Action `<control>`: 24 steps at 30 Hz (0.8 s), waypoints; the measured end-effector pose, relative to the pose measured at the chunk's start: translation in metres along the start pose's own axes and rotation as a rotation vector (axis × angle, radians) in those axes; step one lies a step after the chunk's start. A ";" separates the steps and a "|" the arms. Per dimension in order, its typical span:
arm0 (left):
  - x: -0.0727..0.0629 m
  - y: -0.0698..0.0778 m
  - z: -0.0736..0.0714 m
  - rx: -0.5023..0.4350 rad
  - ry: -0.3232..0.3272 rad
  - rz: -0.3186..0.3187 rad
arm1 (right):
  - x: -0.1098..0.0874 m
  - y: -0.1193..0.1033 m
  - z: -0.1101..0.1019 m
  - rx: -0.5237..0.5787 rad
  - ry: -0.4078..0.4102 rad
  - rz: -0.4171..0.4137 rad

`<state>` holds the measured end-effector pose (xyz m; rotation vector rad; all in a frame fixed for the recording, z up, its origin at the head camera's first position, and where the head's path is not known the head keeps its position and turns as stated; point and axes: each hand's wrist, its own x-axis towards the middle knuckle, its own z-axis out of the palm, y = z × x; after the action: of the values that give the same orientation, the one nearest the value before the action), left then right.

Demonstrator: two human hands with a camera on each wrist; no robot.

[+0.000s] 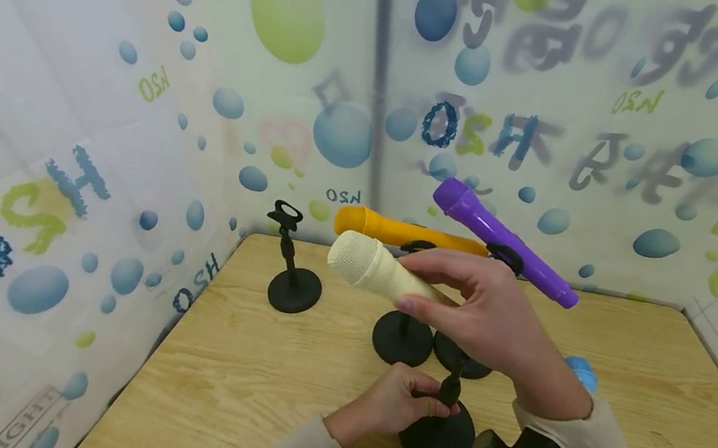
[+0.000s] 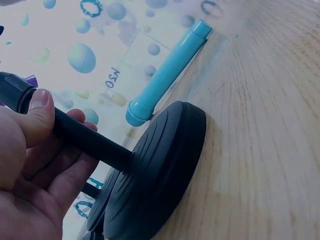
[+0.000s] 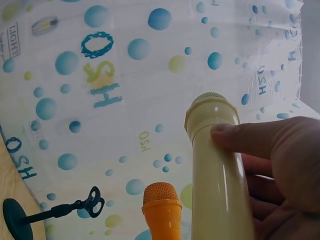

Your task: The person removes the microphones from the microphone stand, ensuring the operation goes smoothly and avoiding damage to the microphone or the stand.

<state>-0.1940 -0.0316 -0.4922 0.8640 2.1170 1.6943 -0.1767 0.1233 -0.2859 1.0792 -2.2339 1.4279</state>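
Observation:
My right hand [image 1: 491,311] grips a cream toy microphone [image 1: 367,267] by its body, its mesh head pointing left; in the right wrist view the thumb presses just below the head. Beneath it, my left hand [image 1: 392,401] holds the post of a black desktop microphone stand [image 1: 438,442] between thumb and fingers. The left wrist view shows this stand's post [image 2: 95,142] and its round base [image 2: 165,165] on the table. My right hand hides the top of that stand in the head view.
Behind, an orange microphone [image 1: 413,230] and a purple microphone [image 1: 502,236] rest on two black stands. A bare stand [image 1: 291,287] is at the back left. A blue microphone [image 2: 167,75] lies on the wooden table [image 1: 205,386] at right. Patterned curtains [image 1: 170,144] surround it.

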 end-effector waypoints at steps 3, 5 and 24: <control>0.000 -0.001 0.000 0.003 0.002 0.001 | 0.001 0.000 0.001 -0.008 -0.001 -0.006; 0.000 -0.001 0.000 -0.007 0.002 -0.005 | 0.002 0.000 0.001 -0.010 -0.006 0.000; 0.000 -0.002 -0.003 -0.065 -0.033 -0.010 | 0.012 -0.006 0.003 0.009 -0.068 0.018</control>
<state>-0.1960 -0.0344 -0.4934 0.8547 2.0300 1.7218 -0.1796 0.1138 -0.2765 1.1294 -2.2910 1.4302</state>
